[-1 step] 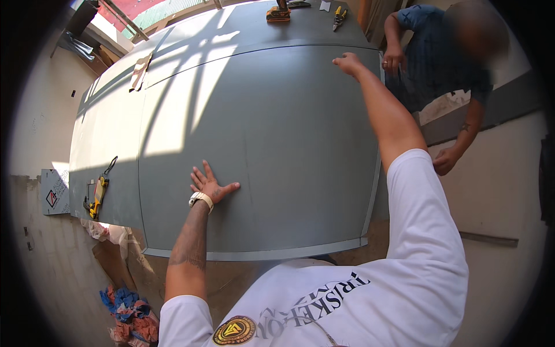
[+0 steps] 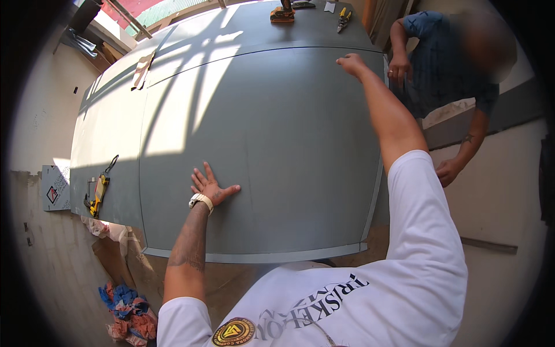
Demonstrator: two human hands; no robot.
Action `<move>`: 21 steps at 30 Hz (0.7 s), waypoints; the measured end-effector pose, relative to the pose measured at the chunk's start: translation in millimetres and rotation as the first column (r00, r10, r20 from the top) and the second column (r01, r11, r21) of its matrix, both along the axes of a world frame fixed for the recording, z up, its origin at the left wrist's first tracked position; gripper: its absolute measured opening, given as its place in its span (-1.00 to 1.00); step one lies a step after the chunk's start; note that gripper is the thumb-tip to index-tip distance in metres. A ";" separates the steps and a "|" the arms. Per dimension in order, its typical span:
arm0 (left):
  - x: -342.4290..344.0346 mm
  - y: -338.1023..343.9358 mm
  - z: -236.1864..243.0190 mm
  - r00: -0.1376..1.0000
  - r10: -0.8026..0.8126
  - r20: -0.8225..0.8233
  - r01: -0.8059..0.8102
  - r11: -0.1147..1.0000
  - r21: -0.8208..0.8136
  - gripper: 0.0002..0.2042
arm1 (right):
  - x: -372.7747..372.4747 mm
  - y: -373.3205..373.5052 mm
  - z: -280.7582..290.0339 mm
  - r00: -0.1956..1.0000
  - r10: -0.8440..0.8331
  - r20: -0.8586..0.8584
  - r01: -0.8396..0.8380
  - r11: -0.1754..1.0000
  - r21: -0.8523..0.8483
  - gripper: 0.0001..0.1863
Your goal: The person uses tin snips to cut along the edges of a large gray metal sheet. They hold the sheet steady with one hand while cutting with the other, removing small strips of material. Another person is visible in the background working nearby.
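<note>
A large grey sheet panel (image 2: 289, 150) with seams and narrow folded edge strips spreads in front of me, partly sunlit. My left hand (image 2: 211, 185) rests flat on its near middle, fingers spread, holding nothing. My right hand (image 2: 351, 62) reaches to the panel's far right, near the edge, with fingers curled; whatever they may hold is hidden. At the panel's left lies a yellow-and-black tool (image 2: 99, 191), and a paper-like scrap (image 2: 141, 70) lies farther back. Along the far side are an orange-and-black power tool (image 2: 281, 16) and yellow-handled snips (image 2: 344, 22).
A co-worker (image 2: 439, 58) in a dark blue shirt bends at the right edge, one hand beside the panel near my right hand, the other lower down. A printed board (image 2: 56, 186) leans at the left. Crumpled blue and red material (image 2: 127, 312) lies on the floor at lower left.
The co-worker has shifted slightly right and downward in the picture, the lower hand dropping a little. The whole view has moved slightly; my hands keep much the same pose.
</note>
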State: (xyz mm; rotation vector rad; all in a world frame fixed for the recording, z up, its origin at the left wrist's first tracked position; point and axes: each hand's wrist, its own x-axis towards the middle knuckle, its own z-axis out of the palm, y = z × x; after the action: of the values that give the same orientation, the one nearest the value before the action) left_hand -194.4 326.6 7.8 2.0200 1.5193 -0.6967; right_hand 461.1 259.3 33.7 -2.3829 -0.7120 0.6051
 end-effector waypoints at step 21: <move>10.0 28.3 -8.7 0.989 -0.041 -0.140 0.014 0.982 -0.188 0.72 | 219.7 176.9 -84.3 0.913 -0.333 0.234 0.362 0.928 -0.091 -0.32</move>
State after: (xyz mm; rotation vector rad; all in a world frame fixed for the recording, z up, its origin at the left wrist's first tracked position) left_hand -184.4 355.0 -0.9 1.8877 1.4480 -0.9769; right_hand 680.8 436.2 -50.5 -2.6410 -0.3223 0.2505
